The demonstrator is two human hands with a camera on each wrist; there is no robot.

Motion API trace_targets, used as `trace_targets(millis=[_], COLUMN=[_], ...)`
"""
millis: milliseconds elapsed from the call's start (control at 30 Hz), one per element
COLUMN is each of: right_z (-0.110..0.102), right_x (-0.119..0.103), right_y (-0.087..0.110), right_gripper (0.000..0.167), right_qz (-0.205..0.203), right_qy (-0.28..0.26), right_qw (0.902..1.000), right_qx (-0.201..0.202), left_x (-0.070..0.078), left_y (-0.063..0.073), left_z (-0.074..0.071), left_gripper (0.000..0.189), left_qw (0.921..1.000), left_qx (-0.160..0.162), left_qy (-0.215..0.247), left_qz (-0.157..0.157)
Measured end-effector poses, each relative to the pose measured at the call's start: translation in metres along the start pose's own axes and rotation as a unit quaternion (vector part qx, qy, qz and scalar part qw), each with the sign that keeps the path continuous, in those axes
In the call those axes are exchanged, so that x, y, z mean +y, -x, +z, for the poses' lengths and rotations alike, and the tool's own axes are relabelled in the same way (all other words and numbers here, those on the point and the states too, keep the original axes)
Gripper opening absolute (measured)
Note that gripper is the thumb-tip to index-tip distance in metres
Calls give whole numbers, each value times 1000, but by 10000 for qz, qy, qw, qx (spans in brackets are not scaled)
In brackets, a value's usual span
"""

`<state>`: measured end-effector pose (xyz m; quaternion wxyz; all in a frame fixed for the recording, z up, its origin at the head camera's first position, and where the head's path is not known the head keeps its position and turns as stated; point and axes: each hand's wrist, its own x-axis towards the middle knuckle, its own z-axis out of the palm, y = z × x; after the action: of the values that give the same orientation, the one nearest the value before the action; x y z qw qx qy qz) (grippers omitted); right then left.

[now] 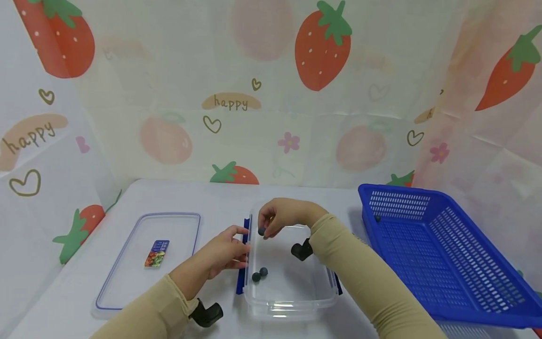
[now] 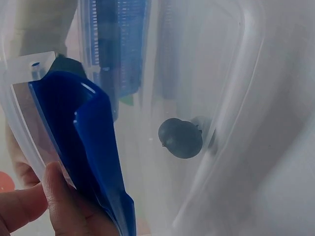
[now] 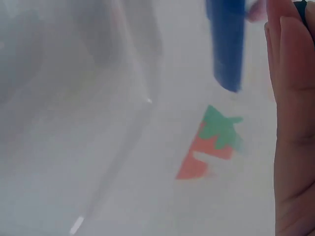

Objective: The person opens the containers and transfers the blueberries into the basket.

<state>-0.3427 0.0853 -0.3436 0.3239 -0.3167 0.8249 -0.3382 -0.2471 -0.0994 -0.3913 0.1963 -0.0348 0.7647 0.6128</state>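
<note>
A clear plastic box (image 1: 292, 301) with blue side latches stands on the table. Inside its near left corner two small dark balls (image 1: 260, 274) lie together; they show through the box in the left wrist view too. My right hand (image 1: 284, 217) reaches over the box's far left part and pinches another small dark ball (image 1: 261, 231) between thumb and fingertips. At the box's left side is my left hand (image 1: 228, 252), its loosely spread fingers touching the rim by the blue latch (image 2: 98, 147).
To the left lies a clear lid (image 1: 127, 282) with a blue seal and a printed label (image 1: 157, 253). A blue basket (image 1: 449, 263) stands on the right, with one small dark ball (image 1: 378, 218) at its far left. Strawberry-patterned sheeting (image 1: 271, 141) closes off the back and sides.
</note>
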Motion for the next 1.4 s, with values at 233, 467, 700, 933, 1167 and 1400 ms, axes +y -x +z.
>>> trace_targets(millis=[233, 467, 700, 933, 1167, 1400], right_z=[-36, -72, -98, -115, -122, -125], right_x=[-5, 9, 34, 67, 105, 131], right_y=[30, 77, 126, 171, 201, 213], right_gripper=[9, 13, 21, 29, 37, 35], right_qz=[-117, -353, -194, 96, 557, 886], right_qy=[196, -215, -339, -581, -828, -1137], right_qw=[9978, 9891, 9747, 9593, 9484, 9422], right_qx=[620, 1415, 2201, 2763, 3009, 3025], left_x=[-1, -2, -3, -5, -2, 0], left_y=[0, 0, 0, -1, -1, 0], left_z=[1, 1, 0, -1, -1, 0], left_gripper=[46, 47, 47, 47, 47, 47], left_qw=[10000, 9999, 9999, 9999, 9999, 9999], left_qx=[-49, -101, -96, -88, -101, -91], left_qy=[-33, -68, -71, -65, -66, -80], left_qz=[56, 63, 45, 50, 30, 29])
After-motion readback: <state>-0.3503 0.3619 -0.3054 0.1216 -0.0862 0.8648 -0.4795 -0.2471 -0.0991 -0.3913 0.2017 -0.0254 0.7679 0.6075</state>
